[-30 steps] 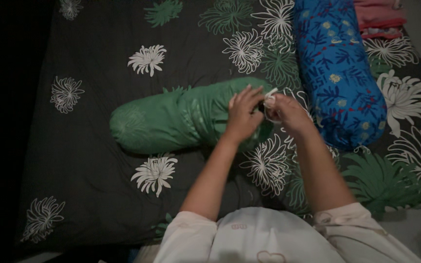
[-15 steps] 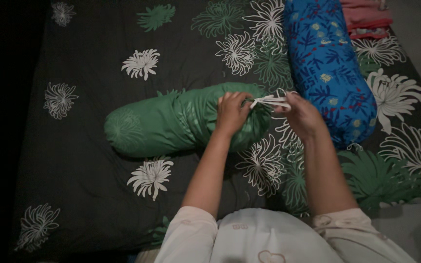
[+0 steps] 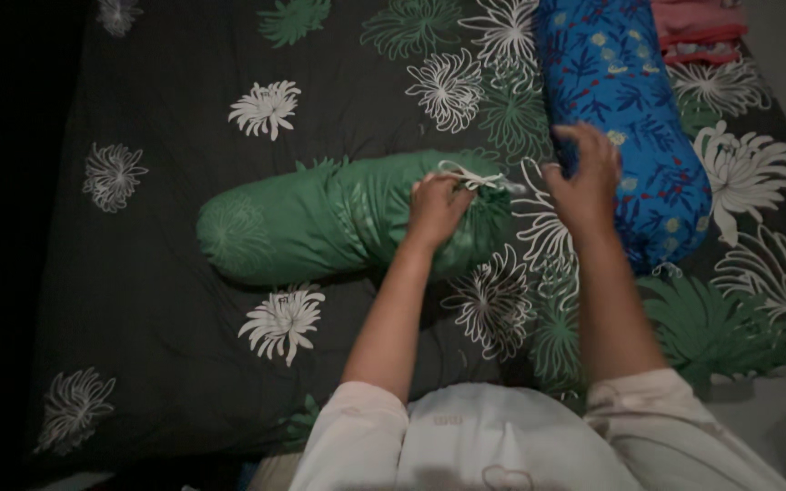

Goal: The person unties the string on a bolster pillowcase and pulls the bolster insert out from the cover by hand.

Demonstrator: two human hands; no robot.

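A green bolster [image 3: 320, 218] is pinned at its tied white cord [image 3: 475, 178] by the closed left hand [image 3: 436, 207], steadying it, while the right hand [image 3: 584, 182] is spread open, empty, beside a blue bolster [image 3: 639, 82].

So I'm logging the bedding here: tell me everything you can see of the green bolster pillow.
The green bolster pillow is a long, plump cylinder in a smooth, slightly shiny green cover with faint paler markings. It lies on its side across the dark floral bedsheet, rounded closed end to the left. Its right end is gathered, with a white tie cord there. The left hand rests on that gathered end, fingers at the cord. The right hand is off it, open, over the blue bolster lying apart to the right.
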